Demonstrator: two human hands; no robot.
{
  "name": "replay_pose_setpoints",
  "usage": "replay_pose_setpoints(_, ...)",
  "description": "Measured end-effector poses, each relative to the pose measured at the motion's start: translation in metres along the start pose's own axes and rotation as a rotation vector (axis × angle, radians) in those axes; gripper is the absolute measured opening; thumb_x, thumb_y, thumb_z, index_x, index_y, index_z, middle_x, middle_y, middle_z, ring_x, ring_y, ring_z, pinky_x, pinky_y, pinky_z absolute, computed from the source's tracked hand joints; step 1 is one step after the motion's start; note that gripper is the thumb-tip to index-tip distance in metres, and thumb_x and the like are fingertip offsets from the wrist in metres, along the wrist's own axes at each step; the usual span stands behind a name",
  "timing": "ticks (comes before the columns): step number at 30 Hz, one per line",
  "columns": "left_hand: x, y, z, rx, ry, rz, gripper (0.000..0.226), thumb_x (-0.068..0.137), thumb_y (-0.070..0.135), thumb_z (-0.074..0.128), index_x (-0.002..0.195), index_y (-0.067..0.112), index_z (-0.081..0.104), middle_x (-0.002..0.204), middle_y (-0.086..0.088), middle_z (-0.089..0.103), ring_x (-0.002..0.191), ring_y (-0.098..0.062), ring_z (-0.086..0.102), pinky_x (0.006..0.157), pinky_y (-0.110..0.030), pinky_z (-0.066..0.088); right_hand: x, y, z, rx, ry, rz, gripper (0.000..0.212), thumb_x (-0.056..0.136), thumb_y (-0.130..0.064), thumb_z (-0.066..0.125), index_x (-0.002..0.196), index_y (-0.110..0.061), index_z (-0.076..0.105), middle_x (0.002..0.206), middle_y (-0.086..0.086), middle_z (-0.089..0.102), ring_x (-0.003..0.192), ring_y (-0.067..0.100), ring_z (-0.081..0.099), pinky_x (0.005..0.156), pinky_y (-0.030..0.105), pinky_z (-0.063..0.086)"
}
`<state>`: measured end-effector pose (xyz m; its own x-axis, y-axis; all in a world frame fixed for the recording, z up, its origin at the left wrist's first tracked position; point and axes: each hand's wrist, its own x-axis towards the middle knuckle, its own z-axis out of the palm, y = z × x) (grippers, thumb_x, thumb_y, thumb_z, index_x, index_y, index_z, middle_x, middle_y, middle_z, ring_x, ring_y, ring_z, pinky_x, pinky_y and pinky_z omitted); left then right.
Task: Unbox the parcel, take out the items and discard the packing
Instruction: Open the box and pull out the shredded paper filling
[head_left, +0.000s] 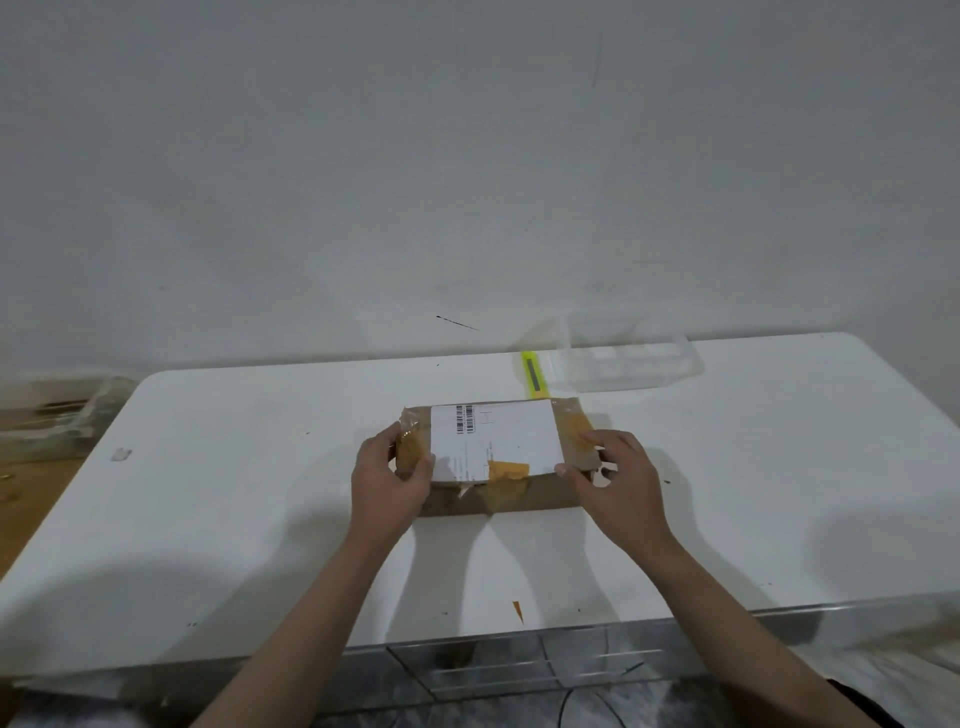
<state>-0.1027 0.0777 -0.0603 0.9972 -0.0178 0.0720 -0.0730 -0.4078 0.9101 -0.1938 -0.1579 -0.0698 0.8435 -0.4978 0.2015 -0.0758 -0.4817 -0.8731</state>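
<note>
Cardboard parcel (498, 457), taped, gripped by hands (387, 480) (621, 483)

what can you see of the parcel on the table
The parcel is a flat brown cardboard box lying on the white table, still shut and wrapped in yellowish tape. A white label with barcodes covers most of its top. The left hand grips its left end; the right hand holds its right end.

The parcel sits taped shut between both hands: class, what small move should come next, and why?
Probably the right hand should let go and reach for the yellow cutter lying just behind the parcel, while the left hand keeps holding it. Brown tape still seals the seams, the box is unopened, and the cutter lies untouched.
</note>
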Motion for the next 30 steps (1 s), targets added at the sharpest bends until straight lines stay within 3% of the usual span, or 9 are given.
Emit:
replay_pose_setpoints(3, -0.006, -0.011, -0.005, -0.074, -0.141, 0.039, 0.070, 0.076, 0.009, 0.075, 0.137, 0.014, 0.039, 0.129, 0.008, 0.042, 0.117, -0.008, 0.044, 0.077, -0.005, 0.042, 0.001, 0.004, -0.001, -0.006, -0.032, -0.010, 0.049, 0.069, -0.023, 0.083, 0.113, -0.025, 0.062, 0.109, -0.027, 0.049, 0.098, 0.007, 0.056, 0.076, 0.025, 0.052)
replay_pose_setpoints(6, -0.004, -0.020, -0.011, -0.113, -0.238, 0.019, 0.084, 0.073, 0.005, 0.077, 0.141, 0.019, 0.032, 0.135, 0.009, 0.038, 0.124, -0.009, 0.040, 0.087, -0.020, 0.046, 0.003, 0.006, -0.001, -0.022, -0.018, -0.023, 0.051, 0.068, -0.025, 0.083, 0.115, -0.026, 0.062, 0.109, -0.026, 0.050, 0.096, 0.006, 0.057, 0.072, 0.026, 0.055)
replay_pose_setpoints(9, 0.000, -0.022, -0.013, -0.091, -0.240, 0.020, 0.092, 0.073, 0.003, 0.077, 0.146, 0.022, 0.025, 0.141, 0.005, 0.039, 0.126, -0.014, 0.041, 0.090, -0.030, 0.048, 0.005, 0.007, 0.001, -0.065, 0.016, -0.068, 0.049, 0.071, -0.029, 0.081, 0.115, -0.025, 0.062, 0.109, -0.022, 0.052, 0.095, 0.008, 0.058, 0.070, 0.029, 0.055)
replay_pose_setpoints(12, 0.002, -0.018, -0.010, -0.064, -0.207, 0.042, 0.091, 0.074, 0.007, 0.076, 0.146, 0.023, 0.023, 0.137, 0.004, 0.042, 0.121, -0.014, 0.045, 0.082, -0.023, 0.048, 0.007, 0.007, 0.006, -0.112, 0.085, -0.122, 0.043, 0.076, -0.031, 0.076, 0.115, -0.021, 0.062, 0.112, -0.014, 0.055, 0.090, 0.008, 0.060, 0.069, 0.026, 0.054)
replay_pose_setpoints(17, 0.004, -0.011, -0.007, -0.028, -0.145, 0.060, 0.084, 0.077, 0.017, 0.075, 0.145, 0.023, 0.025, 0.132, 0.005, 0.050, 0.112, -0.011, 0.052, 0.076, -0.013, 0.045, 0.014, -0.003, 0.009, -0.170, 0.134, -0.139, 0.040, 0.081, -0.040, 0.070, 0.113, -0.019, 0.062, 0.113, -0.008, 0.060, 0.065, 0.016, 0.063, 0.057, 0.019, 0.045)
replay_pose_setpoints(19, 0.007, -0.009, -0.009, -0.008, -0.116, 0.069, 0.082, 0.076, 0.022, 0.076, 0.143, 0.025, 0.029, 0.128, 0.007, 0.054, 0.107, -0.011, 0.056, 0.078, -0.018, 0.046, 0.017, -0.007, 0.009, -0.202, 0.155, -0.150, 0.046, 0.079, -0.051, 0.064, 0.112, -0.018, 0.062, 0.111, -0.007, 0.063, 0.058, 0.013, 0.059, 0.055, 0.018, 0.040)
replay_pose_setpoints(23, 0.014, -0.001, -0.014, 0.042, -0.057, 0.097, 0.076, 0.075, 0.028, 0.077, 0.138, 0.027, 0.036, 0.108, 0.019, 0.058, 0.092, -0.011, 0.062, 0.082, -0.034, 0.051, 0.023, -0.015, 0.011, -0.259, 0.206, -0.192, 0.053, 0.078, -0.061, 0.048, 0.104, -0.018, 0.065, 0.103, -0.006, 0.069, 0.074, 0.016, 0.066, 0.057, 0.016, 0.035)
replay_pose_setpoints(26, 0.020, 0.002, -0.018, 0.094, -0.054, 0.118, 0.072, 0.074, 0.030, 0.077, 0.135, 0.027, 0.040, 0.100, 0.021, 0.058, 0.084, -0.011, 0.063, 0.076, -0.029, 0.049, 0.026, -0.015, 0.014, -0.277, 0.237, -0.196, 0.053, 0.078, -0.063, 0.047, 0.102, -0.019, 0.066, 0.101, -0.007, 0.070, 0.087, 0.015, 0.067, 0.062, 0.021, 0.037)
replay_pose_setpoints(30, 0.025, -0.001, -0.023, 0.154, -0.109, 0.116, 0.067, 0.071, 0.034, 0.079, 0.129, 0.029, 0.045, 0.101, 0.011, 0.063, 0.083, -0.014, 0.066, 0.065, -0.016, 0.042, 0.023, -0.011, 0.017, -0.284, 0.266, -0.202, 0.054, 0.077, -0.063, 0.048, 0.102, -0.019, 0.067, 0.101, -0.007, 0.071, 0.088, 0.014, 0.068, 0.063, 0.021, 0.040)
